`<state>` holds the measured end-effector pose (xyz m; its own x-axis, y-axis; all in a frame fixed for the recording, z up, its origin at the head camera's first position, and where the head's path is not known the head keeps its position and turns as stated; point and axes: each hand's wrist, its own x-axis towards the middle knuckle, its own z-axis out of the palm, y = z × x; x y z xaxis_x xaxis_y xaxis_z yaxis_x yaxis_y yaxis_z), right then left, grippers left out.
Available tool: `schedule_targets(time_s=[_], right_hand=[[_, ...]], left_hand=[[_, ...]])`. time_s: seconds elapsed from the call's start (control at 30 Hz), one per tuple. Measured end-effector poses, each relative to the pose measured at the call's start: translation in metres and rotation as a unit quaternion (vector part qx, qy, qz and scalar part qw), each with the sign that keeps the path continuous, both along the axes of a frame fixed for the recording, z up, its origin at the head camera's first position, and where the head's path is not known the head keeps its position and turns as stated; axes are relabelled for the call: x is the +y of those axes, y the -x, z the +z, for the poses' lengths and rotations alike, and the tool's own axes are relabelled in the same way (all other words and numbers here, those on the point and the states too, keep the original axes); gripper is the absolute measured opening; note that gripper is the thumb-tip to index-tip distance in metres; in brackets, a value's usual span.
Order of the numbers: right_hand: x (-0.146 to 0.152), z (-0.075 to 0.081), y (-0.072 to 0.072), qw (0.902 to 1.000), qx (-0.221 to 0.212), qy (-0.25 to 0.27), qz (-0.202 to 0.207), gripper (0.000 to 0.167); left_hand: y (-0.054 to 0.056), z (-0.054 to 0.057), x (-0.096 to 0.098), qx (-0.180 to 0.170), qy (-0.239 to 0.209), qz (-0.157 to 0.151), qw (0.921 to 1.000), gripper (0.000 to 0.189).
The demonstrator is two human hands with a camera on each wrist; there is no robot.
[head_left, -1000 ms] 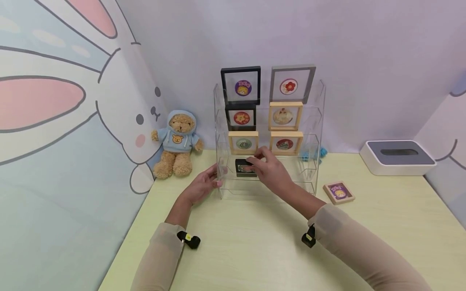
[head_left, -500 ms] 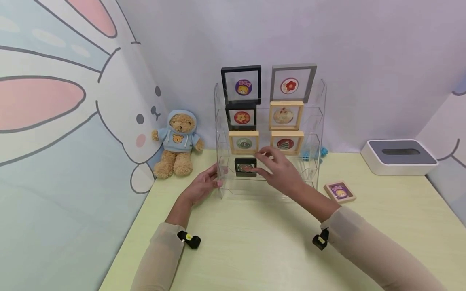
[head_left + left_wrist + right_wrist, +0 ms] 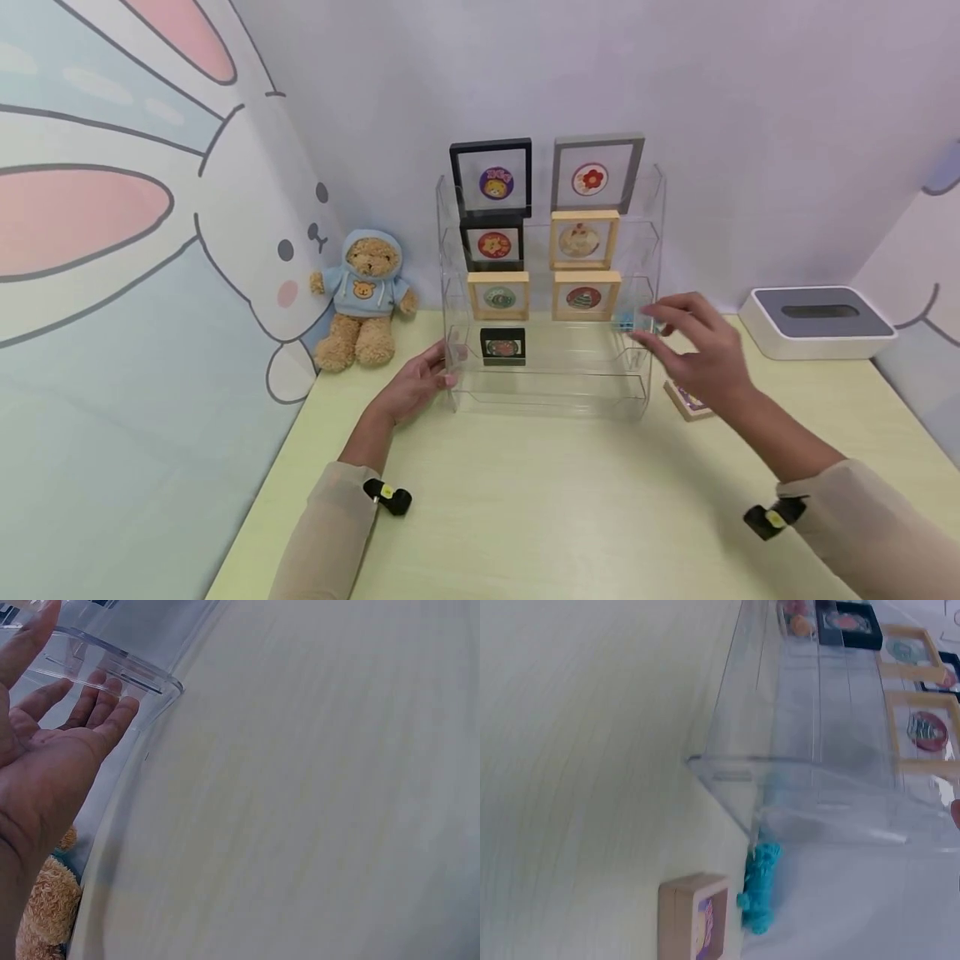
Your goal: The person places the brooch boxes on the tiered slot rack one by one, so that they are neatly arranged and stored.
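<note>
A clear acrylic tiered display stand [image 3: 555, 406] holds several small picture frames. My left hand [image 3: 408, 387] touches its left side panel, fingers loosely bent against the edge; the acrylic [image 3: 120, 656] shows up close in the left wrist view. On the lowest filled tier, a small black frame [image 3: 503, 347] stands upright at the left. My right hand [image 3: 697, 346] hovers beside the stand's right side with thumb and fingers apart, holding nothing. Below it, a light wooden frame [image 3: 676, 919] with a purple picture lies on the table, partly hidden by the hand in the head view.
A teddy bear [image 3: 363, 300] in a blue hoodie sits left of the stand. At the right is a white tissue box [image 3: 817, 342] with a grey top. A teal bundle [image 3: 760, 889] lies behind the stand's right side.
My right hand has let go of the small black frame and moved right, past the stand's right side. The black frame stays on its tier. My left hand keeps its place.
</note>
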<state>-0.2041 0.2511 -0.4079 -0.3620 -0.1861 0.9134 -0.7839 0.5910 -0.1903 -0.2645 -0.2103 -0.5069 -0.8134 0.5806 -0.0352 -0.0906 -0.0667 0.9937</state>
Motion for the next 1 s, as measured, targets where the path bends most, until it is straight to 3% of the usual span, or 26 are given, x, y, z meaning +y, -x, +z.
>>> schedule_targets(time_s=[0.1,0.23,0.33,0.43,0.5,0.63,0.8,1.0], right_hand=[[0.031,-0.006,-0.002,0.999,-0.028,0.019,-0.029,0.061],[0.07,-0.022,-0.002,0.992,-0.1,0.03,-0.071,0.025],[0.094,-0.036,-0.001,0.9802,-0.169,0.036,-0.097,0.04],[0.114,-0.049,0.0,0.9577,-0.264,0.028,-0.111,0.031],[0.125,-0.055,0.0,0.9343,-0.334,0.011,-0.125,0.026],[0.137,-0.068,0.003,0.8855,-0.441,-0.051,-0.137,0.037],[0.14,-0.081,0.007,0.8504,-0.502,-0.097,-0.123,0.042],[0.139,-0.086,0.012,0.8145,-0.56,-0.102,-0.111,0.035]], left_hand=[[-0.001,0.0,-0.001,0.002,-0.002,0.0,1.0,0.083],[-0.001,0.0,-0.001,0.002,-0.006,0.001,1.0,0.083],[-0.001,0.0,-0.002,0.0,-0.009,0.002,1.0,0.083],[-0.001,-0.001,-0.001,-0.001,-0.011,0.001,0.9999,0.084],[-0.001,0.0,0.0,0.0,-0.011,0.0,0.9999,0.084],[-0.001,0.0,0.0,0.002,-0.011,-0.002,0.9999,0.085],[-0.001,0.0,0.0,0.0,-0.01,0.0,0.9999,0.086],[-0.001,0.0,0.0,-0.004,-0.01,0.0,0.9999,0.086]])
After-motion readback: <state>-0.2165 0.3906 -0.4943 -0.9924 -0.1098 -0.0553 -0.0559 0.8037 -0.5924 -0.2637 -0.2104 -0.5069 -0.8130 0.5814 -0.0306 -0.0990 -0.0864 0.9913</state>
